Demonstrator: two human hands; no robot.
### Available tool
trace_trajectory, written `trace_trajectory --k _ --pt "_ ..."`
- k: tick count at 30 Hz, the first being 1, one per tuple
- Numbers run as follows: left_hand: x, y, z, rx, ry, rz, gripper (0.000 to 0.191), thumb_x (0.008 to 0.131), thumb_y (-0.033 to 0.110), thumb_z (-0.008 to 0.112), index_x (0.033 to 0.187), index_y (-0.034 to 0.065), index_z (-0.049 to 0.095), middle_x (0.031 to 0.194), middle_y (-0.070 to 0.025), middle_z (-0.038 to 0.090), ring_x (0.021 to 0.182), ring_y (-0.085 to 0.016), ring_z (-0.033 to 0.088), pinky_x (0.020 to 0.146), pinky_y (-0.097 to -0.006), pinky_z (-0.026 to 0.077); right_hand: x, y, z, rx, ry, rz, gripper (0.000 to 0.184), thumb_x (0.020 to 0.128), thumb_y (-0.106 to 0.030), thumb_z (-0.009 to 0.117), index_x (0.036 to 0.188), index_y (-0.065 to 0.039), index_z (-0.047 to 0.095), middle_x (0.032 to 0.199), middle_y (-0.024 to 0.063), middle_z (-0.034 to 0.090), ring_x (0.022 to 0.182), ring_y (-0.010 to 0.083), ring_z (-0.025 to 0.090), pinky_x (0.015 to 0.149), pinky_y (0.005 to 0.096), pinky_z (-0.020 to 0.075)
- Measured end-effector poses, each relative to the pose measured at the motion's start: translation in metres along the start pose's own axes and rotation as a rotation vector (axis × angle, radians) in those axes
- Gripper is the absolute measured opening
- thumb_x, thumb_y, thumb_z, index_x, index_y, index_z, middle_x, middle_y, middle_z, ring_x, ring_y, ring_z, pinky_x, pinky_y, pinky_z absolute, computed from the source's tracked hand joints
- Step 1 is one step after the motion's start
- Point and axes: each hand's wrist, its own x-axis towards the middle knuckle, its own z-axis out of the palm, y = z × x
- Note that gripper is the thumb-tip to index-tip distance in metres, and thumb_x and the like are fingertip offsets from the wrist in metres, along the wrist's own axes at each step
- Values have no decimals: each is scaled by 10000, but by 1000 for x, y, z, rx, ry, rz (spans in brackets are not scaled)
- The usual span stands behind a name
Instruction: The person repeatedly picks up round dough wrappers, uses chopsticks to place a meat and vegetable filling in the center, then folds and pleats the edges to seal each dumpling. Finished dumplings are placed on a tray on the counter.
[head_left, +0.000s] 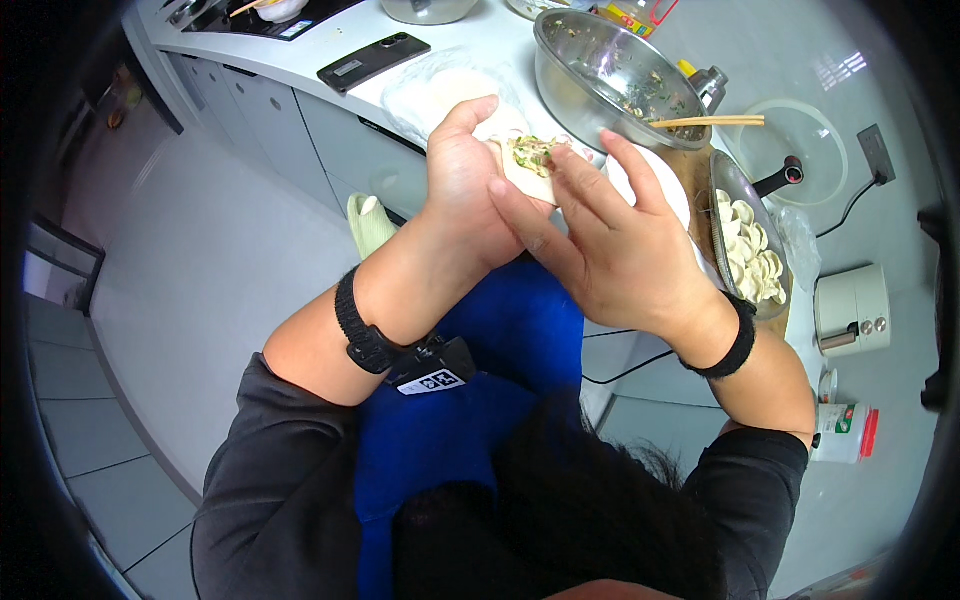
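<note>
My left hand, palm up, holds a round dumpling wrapper with a chopped filling of green and pale bits on it. Over it, the fingers of my right hand touch the wrapper's edge and the filling. Just beyond my hands, more pale wrappers lie on clear plastic. A steel bowl with remains of filling stands tilted behind them, a pair of chopsticks across its rim. Right of my right hand, folded dumplings lie in a round pan or sieve.
A phone lies on the white counter near its front edge. Part of a white bowl shows beside my right hand. Farther right stand a cream appliance and a red-lidded tub. A cooktop is at the far left.
</note>
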Motion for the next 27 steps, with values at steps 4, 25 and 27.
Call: trace_trajectory --k 4,25,27 --pt "-3 3 -2 7 -19 -21 598 907 402 375 1287 -59 411 1199 -234 539 1095 -353 545 994 -454 410 -6 1 -16 169 14 79 485 738 -108 653 1221 -118 617 1051 121 649 1077 267 582 1017 484 383" --pt "17 -7 -21 6 -370 -271 814 944 543 280 1420 -114 222 1469 -312 287 1364 -423 319 1146 -512 228 -80 71 9 448 -86 462 680 605 -527 811 1140 -125 693 1505 171 330 1397 402 262 1110 548 216" --pt "18 -10 -19 10 -373 -283 832 932 575 277 1417 -101 245 1444 -288 332 1331 -398 363 1121 -501 268 -67 65 -1 492 -40 364 695 579 -425 846 1207 -191 659 1500 172 338 1376 406 296 1110 494 235"
